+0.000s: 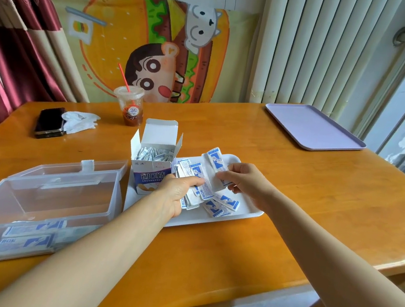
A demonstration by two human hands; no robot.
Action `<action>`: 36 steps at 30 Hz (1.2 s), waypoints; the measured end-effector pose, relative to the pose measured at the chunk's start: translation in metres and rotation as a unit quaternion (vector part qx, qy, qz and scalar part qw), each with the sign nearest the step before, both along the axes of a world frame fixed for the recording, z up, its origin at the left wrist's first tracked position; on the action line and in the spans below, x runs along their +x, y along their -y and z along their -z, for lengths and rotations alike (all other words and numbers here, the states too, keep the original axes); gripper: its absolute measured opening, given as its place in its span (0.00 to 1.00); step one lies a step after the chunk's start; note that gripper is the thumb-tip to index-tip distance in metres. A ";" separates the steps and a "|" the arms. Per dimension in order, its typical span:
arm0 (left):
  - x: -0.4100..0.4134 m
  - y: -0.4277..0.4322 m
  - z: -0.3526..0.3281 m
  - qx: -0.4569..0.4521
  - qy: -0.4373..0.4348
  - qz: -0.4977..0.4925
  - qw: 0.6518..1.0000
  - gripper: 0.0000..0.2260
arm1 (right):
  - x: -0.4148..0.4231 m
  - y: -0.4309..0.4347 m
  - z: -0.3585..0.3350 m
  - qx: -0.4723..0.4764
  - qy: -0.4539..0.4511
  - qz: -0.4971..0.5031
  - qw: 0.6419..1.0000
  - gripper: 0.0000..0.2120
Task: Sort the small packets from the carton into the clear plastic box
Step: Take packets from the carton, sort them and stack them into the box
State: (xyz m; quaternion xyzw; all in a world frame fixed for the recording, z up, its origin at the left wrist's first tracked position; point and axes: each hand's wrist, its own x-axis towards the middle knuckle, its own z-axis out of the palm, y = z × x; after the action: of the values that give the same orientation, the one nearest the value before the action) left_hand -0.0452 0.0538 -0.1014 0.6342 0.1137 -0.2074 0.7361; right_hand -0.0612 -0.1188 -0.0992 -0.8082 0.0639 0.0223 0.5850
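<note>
One "创口贴 CHUANGKOU" carton (148, 176)

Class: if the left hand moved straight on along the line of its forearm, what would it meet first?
Probably the right hand, which pinches a packet just beyond the left hand; depth is unclear.

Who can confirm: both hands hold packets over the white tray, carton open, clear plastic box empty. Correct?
Not quite. The clear plastic box is not empty: packets lie at its near end, as the head view shows. The rest holds: left hand and right hand hold packets over the white tray, carton open.
</note>
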 end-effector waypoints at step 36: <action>-0.002 0.005 0.005 -0.018 0.015 -0.011 1.000 0.06 | -0.005 -0.004 -0.005 0.071 0.002 -0.027 0.997 0.05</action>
State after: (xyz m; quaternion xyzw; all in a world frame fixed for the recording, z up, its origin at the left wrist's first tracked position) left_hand -0.0477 0.0489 -0.1067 0.6226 0.1058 -0.1911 0.7514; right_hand -0.0663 -0.1145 -0.0942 -0.7658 0.0391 0.0413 0.6405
